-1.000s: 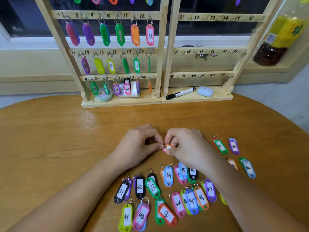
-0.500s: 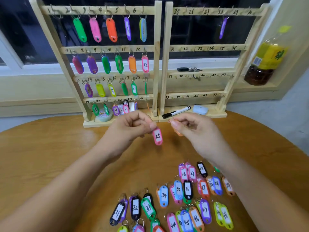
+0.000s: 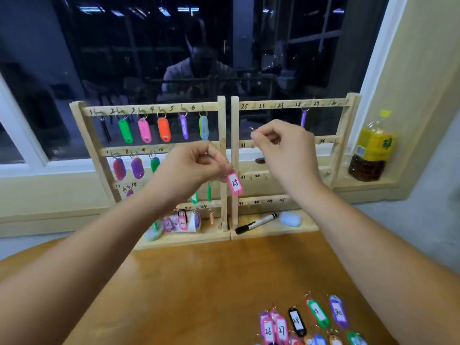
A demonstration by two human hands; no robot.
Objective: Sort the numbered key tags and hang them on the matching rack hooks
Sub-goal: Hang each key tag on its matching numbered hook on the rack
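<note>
Subject: tag 25 (image 3: 234, 183), pink frame, white label, number handwritten. It hangs in the air in front of the two posts where the left rack (image 3: 149, 111) and the right rack (image 3: 346, 135) meet, level with the row marked 37.

Left hand (image 3: 191, 168): grip clenched on the tag's top end, pinched between thumb and forefinger, with the tag dangling below the fingertips.

Right hand (image 3: 288, 148): held higher, in front of the right rack between rows 25 and 31. Fingers are curled, and thumb and forefinger pinch what looks like a small metal ring (image 3: 251, 129). Hook 25 (image 3: 254, 105) sits on the top rail above this hand, apart from it.

On the same rail a purple tag (image 3: 303, 118) hangs under mark 28. The left rack carries coloured tags on its rows.

On the right rack's foot lie a black marker (image 3: 256, 223) and, just beside it, a pale blue block (image 3: 290, 218).

On the bench (image 3: 199, 282), near the lower frame edge, lie loose tags: tag 26 (image 3: 267, 329), tag 27 (image 3: 281, 328), a black tag (image 3: 296, 321), a green tag (image 3: 317, 313) and tag 30 (image 3: 338, 312), with more cut off below.

A yellow-labelled bottle (image 3: 373, 148) stands on the ledge to the right of the racks.
</note>
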